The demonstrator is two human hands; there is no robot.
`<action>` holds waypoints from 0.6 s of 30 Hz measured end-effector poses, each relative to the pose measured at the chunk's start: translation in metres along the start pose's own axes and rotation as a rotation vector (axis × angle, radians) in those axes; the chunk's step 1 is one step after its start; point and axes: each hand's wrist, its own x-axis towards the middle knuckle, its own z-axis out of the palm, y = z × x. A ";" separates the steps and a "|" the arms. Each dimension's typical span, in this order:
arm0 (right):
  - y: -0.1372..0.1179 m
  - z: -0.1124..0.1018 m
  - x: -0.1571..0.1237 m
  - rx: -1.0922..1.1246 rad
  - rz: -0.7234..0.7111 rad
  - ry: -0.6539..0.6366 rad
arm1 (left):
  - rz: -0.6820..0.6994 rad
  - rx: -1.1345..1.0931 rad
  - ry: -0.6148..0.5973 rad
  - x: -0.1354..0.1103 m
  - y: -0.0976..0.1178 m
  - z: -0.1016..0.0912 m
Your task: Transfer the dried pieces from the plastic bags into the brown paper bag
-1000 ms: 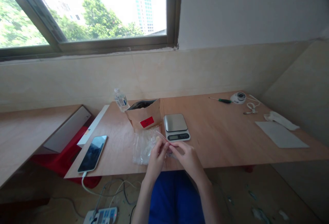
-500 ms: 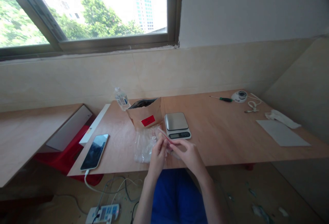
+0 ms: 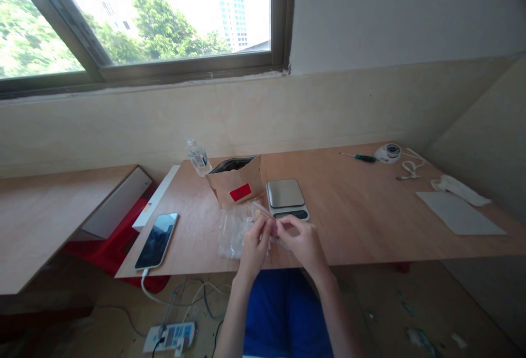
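Note:
Close together over the table's front edge, both my hands pinch a small clear plastic bag with a red strip [image 3: 264, 210] along its top edge. My left hand [image 3: 255, 244] grips it with thumb and fingers at the left. From the right, my right hand [image 3: 303, 242] has its thumb and forefinger closed on the same strip; the lower part of the bag is mostly hidden. Loose clear plastic bags [image 3: 234, 233] lie left of my left hand. Just beyond my hands is a digital scale [image 3: 285, 194] with a bare steel plate. Behind the plastic stands an open brown paper pouch [image 3: 236, 185] with a red label.
A plastic bottle [image 3: 199, 158] stands behind the pouch. At left lies a phone [image 3: 156, 241] on a charging cable, above a power strip [image 3: 170, 337] on the floor. Farther right are a screwdriver [image 3: 365, 158], a dome camera [image 3: 388, 153] and a white sheet [image 3: 460, 214].
The view has shifted slightly, so things appear a little farther right. My right fingers have drawn nearer to my left ones along the strip.

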 end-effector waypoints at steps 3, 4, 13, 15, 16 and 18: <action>-0.001 0.003 -0.001 0.062 0.041 0.049 | 0.040 0.026 0.006 0.000 0.003 0.000; -0.001 0.005 -0.001 0.086 0.056 0.071 | 0.058 0.032 0.009 0.000 0.004 0.000; 0.000 0.007 -0.002 0.205 0.093 0.023 | 0.016 -0.035 0.060 0.003 0.007 0.000; -0.003 0.005 -0.003 0.200 0.071 -0.032 | -0.015 -0.049 0.118 0.003 0.005 0.000; -0.005 0.004 -0.003 0.190 0.062 -0.046 | -0.021 -0.052 0.144 0.004 0.004 -0.001; -0.009 0.003 -0.003 0.148 0.043 -0.049 | -0.022 -0.055 0.166 0.004 0.003 -0.001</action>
